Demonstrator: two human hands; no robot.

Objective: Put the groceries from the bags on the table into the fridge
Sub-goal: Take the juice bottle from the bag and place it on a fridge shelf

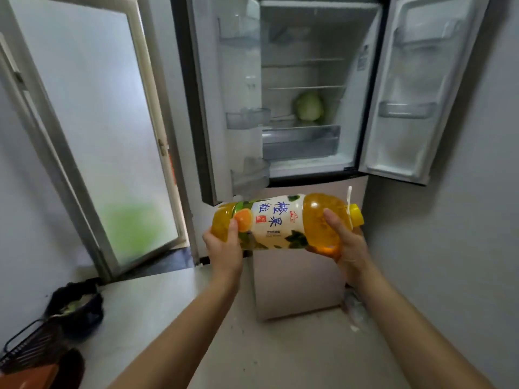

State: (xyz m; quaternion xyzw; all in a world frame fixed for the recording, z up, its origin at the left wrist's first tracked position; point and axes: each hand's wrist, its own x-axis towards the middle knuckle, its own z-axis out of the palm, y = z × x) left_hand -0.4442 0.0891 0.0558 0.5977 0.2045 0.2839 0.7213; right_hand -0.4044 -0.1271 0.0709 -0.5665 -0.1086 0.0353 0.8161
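**Head view.** A large bottle (pixel 280 221) of orange drink is held on its side in front of the open fridge (pixel 303 37), with its yellow cap (pixel 356 217) pointed to the right. The base end is clasped by the left grip (pixel 224 245), the thumb laid over the label. The shoulder near the cap is cupped from below by the right grip (pixel 345 240). Both fridge doors are swung wide. A pale green cabbage (pixel 309 106) is seen on a lower shelf, above a clear drawer (pixel 300 143). A frosted glass door (pixel 92 122) is shown at left. A dark bag (pixel 75 307) and a black wire basket (pixel 31 346) are seen at lower left.
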